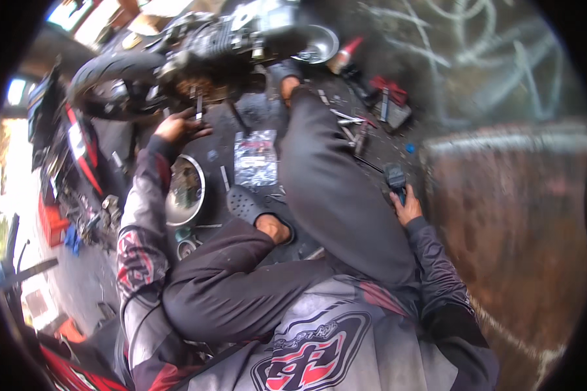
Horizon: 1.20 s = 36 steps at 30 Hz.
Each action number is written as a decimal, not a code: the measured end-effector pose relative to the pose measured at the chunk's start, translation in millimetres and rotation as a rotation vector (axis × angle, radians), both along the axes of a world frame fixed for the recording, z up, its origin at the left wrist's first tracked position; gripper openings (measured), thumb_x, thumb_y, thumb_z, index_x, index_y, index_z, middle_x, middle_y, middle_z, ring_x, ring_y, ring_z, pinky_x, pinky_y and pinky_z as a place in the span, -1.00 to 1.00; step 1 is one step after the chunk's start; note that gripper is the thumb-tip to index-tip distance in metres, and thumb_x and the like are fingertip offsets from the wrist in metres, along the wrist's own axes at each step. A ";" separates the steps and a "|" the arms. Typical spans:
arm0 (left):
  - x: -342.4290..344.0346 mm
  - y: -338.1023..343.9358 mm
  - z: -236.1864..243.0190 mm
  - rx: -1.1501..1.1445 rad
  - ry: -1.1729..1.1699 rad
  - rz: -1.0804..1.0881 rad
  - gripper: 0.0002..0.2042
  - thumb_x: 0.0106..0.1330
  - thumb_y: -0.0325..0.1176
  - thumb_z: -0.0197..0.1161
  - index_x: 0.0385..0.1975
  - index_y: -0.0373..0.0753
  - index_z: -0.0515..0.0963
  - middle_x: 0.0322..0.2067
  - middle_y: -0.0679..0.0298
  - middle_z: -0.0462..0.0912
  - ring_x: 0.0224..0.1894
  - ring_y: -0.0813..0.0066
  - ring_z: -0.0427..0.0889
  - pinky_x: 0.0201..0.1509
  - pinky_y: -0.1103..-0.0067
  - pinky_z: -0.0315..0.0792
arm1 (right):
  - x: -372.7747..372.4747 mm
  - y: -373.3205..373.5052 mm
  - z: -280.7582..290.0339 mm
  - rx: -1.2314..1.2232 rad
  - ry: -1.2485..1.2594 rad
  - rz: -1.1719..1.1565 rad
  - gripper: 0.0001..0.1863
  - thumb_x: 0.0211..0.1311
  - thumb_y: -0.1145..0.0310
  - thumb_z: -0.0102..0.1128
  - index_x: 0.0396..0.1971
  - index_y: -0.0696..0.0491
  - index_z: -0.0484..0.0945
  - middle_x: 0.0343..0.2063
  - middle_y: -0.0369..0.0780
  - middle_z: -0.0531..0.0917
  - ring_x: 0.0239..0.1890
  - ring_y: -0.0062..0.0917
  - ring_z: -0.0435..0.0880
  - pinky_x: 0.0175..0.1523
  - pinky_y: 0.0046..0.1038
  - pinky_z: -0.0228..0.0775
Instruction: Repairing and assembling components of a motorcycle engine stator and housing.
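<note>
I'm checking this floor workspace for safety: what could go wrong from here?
The bare left hand is close to the dark metal engine, so its knuckles might get scraped. The round white bowl, beside the grey left sleeve, could be knocked and spill its contents. The loose silver metal tools near the dark-trousered right leg could be kicked aside.
</note>
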State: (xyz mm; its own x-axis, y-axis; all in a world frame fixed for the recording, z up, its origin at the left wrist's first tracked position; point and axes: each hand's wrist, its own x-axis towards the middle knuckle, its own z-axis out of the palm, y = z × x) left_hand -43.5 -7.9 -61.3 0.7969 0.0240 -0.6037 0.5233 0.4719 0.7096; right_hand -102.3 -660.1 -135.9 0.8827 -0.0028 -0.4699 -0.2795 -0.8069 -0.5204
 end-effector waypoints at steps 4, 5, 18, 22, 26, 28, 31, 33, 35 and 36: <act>3.1 -8.6 -9.7 0.250 0.024 0.063 -0.47 0.20 -0.71 0.19 0.21 -0.52 0.25 -0.13 -0.03 0.50 -0.07 0.12 0.60 0.04 0.34 0.64 | -18.1 -15.7 45.8 0.163 -0.243 -0.126 -0.38 0.25 0.12 0.28 0.14 0.21 0.32 -0.27 -0.03 0.67 -0.22 -0.26 0.67 -0.10 -0.25 0.46; 13.7 -23.0 -6.7 0.300 0.046 0.035 -0.44 0.17 -0.70 0.25 0.21 -0.52 0.26 -0.14 -0.01 0.52 -0.11 0.17 0.62 -0.02 0.37 0.66 | -23.5 -38.6 36.9 0.003 -0.460 -0.044 -0.37 0.24 0.11 0.28 0.15 0.21 0.33 -0.14 0.07 0.64 -0.05 -0.17 0.65 0.07 -0.25 0.43; 2.5 -17.9 10.2 0.120 -0.060 -0.102 -0.68 0.30 -0.53 0.21 0.02 -0.48 0.45 -0.20 -0.01 0.61 -0.19 0.19 0.68 -0.01 0.42 0.62 | -8.7 178.0 340.6 0.837 -0.195 0.428 -0.41 0.23 0.35 0.26 0.19 0.29 0.32 -0.22 -0.14 0.63 -0.34 -0.53 0.57 -0.21 -0.49 0.39; 5.6 -23.5 10.1 0.339 0.032 -0.054 -0.66 0.24 -0.50 0.32 -0.01 -0.45 0.47 -0.30 0.10 0.60 -0.28 0.29 0.68 -0.22 0.50 0.65 | -4.9 260.4 245.3 0.544 -0.481 0.806 -0.51 0.11 0.39 0.35 0.03 0.21 0.46 -0.14 -0.07 0.67 -0.08 -0.26 0.68 0.20 -0.26 0.37; 11.9 -28.0 11.0 0.384 0.035 -0.125 -0.67 0.28 -0.46 0.29 0.00 -0.44 0.48 -0.31 0.11 0.62 -0.25 0.30 0.68 -0.19 0.49 0.64 | -2.1 311.6 123.4 0.940 -0.141 0.613 -0.16 -0.04 0.47 0.31 0.27 0.26 0.11 -0.12 0.06 0.64 -0.06 -0.05 0.66 0.08 -0.28 0.45; 11.1 -22.9 11.7 0.037 0.012 -0.112 -0.71 0.37 -0.40 0.17 0.00 -0.44 0.47 -0.25 0.02 0.64 -0.19 0.24 0.68 -0.09 0.42 0.63 | 0.2 333.5 92.3 0.801 -0.172 0.627 -0.11 -0.09 0.50 0.27 0.29 0.29 0.05 -0.14 0.13 0.62 -0.04 0.01 0.63 0.09 -0.26 0.44; 7.5 -14.2 11.6 0.074 0.011 -0.115 -0.74 0.42 -0.39 0.07 -0.02 -0.43 0.45 -0.15 -0.05 0.63 -0.14 0.18 0.68 -0.02 0.35 0.62 | 6.1 359.2 62.3 0.643 -0.214 0.687 -0.08 -0.07 0.46 0.29 0.31 0.34 0.02 -0.16 0.24 0.58 -0.05 0.11 0.58 0.08 -0.21 0.43; 9.3 -25.2 17.3 0.103 0.025 -0.064 -0.75 0.42 -0.43 0.06 0.01 -0.41 0.42 -0.12 -0.03 0.62 -0.11 0.15 0.68 0.00 0.34 0.61 | 10.1 368.1 56.1 0.599 -0.193 0.672 -0.09 -0.06 0.45 0.31 0.31 0.34 0.03 -0.16 0.25 0.57 -0.05 0.12 0.58 0.08 -0.20 0.43; 11.0 -24.9 13.1 0.106 0.015 -0.069 -0.75 0.41 -0.44 0.07 0.01 -0.40 0.42 -0.12 -0.01 0.62 -0.10 0.14 0.67 0.02 0.33 0.60 | 14.7 377.8 48.4 0.587 -0.285 0.688 -0.09 -0.06 0.41 0.34 0.29 0.34 0.06 -0.16 0.25 0.57 -0.06 0.11 0.59 0.08 -0.19 0.43; 10.3 -23.0 11.8 0.114 -0.004 -0.073 -0.76 0.41 -0.44 0.07 0.01 -0.39 0.43 -0.12 0.00 0.62 -0.08 0.13 0.67 0.04 0.32 0.60 | 16.0 382.8 47.1 0.589 -0.276 0.688 -0.09 -0.06 0.41 0.34 0.29 0.34 0.06 -0.16 0.25 0.57 -0.06 0.11 0.59 0.08 -0.19 0.43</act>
